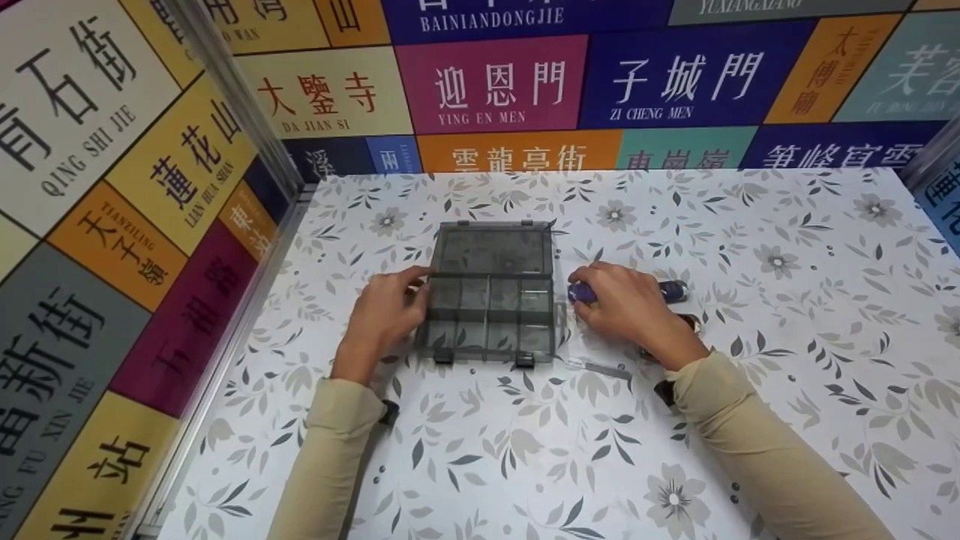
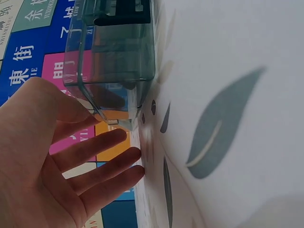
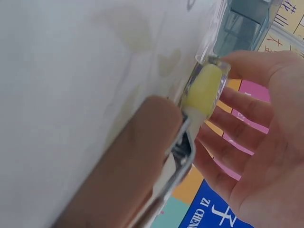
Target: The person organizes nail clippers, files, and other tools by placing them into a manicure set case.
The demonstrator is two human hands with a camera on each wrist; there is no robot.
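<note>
Grey plastic box (image 1: 491, 277) open between left hand (image 1: 386, 304) and right hand (image 1: 621, 296); opening done, I judge.
Left's loose fingers touch its edge; right pinches purple item (image 1: 580, 292). That and brown item (image 3: 128, 156), near right wrist, lie unboxed, presumably left to do.

Desk (image 1: 480, 450): white, printed with a grey floral pattern. Box (image 1: 491, 274), toward the desk's far left corner: translucent smoky grey; latches (image 1: 525, 361), black. Cylinder (image 1: 582, 292), right of the box: purple. Right wrist view: bar (image 3: 123, 166), brown; tip (image 3: 205, 88), yellow. Sleeves (image 1: 322, 450): plain khaki. Wall (image 1: 491, 82), beyond the far edge: blocks of blue, magenta, orange, yellow and teal, lettered white or dark.
</note>
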